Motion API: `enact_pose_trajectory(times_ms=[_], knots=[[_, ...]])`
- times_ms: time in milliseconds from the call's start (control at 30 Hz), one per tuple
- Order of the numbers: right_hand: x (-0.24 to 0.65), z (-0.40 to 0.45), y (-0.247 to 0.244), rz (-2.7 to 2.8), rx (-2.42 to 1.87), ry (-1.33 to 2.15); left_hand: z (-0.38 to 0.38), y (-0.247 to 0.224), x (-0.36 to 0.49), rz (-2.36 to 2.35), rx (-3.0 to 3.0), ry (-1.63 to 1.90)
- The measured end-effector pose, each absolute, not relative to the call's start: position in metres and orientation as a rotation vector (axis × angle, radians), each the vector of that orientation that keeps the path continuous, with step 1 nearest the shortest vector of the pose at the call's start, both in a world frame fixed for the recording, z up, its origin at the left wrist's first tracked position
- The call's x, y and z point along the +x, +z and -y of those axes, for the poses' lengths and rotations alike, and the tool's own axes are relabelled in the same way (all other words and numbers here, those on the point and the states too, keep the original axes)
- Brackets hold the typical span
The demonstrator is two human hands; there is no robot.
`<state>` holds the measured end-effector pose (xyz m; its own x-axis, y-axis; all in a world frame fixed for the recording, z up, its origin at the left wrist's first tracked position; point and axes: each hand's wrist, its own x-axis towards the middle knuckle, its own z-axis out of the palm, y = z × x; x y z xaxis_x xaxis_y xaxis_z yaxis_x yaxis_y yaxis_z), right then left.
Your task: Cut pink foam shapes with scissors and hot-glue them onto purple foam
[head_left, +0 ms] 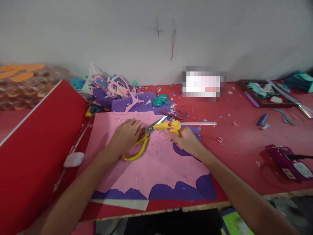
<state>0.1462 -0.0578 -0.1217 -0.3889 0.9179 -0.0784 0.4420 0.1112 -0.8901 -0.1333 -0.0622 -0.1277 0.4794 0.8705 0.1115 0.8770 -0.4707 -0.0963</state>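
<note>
My right hand (184, 140) is closed round the grip of a yellow hot glue gun (166, 126), its nozzle pointing left. A clear glue stick (198, 123) juts from the gun's back end. My left hand (128, 133) is closed by the nozzle, fingers curled; a bit of red shows at the fingertips, too small to name. Between the hands, scissors (139, 152) with yellow handles lie on a pink felt sheet (156, 166), blades partly behind the gun. Under the pink sheet is purple felt (183, 192).
Felt scraps (117, 86) pile up against the wall. A teal felt cutout (160, 100) lies behind my hands. At left stands a red board (46, 143) near a white case (73, 159). A purple power strip (290, 163) and a dark frame (266, 103) are at right.
</note>
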Motion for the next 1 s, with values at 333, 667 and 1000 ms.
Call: enact_pose_trajectory(times_ms=[333, 667, 1000], knots=[[0.1473, 0.0565, -0.1249, 1.93, -1.331, 1.189, 0.0633, -0.1259, -0.1311, 1.501, -2.557, -0.095], [0.1478, 0.057, -0.1246, 1.883, -1.309, 1.214, 0.0627, -0.1273, -0.132, 1.465, -2.536, -0.116], [0.1496, 0.0596, -0.1179, 1.658, -1.194, 1.443, 0.0641, -0.126, -0.1322, 1.593, -2.507, -0.388]])
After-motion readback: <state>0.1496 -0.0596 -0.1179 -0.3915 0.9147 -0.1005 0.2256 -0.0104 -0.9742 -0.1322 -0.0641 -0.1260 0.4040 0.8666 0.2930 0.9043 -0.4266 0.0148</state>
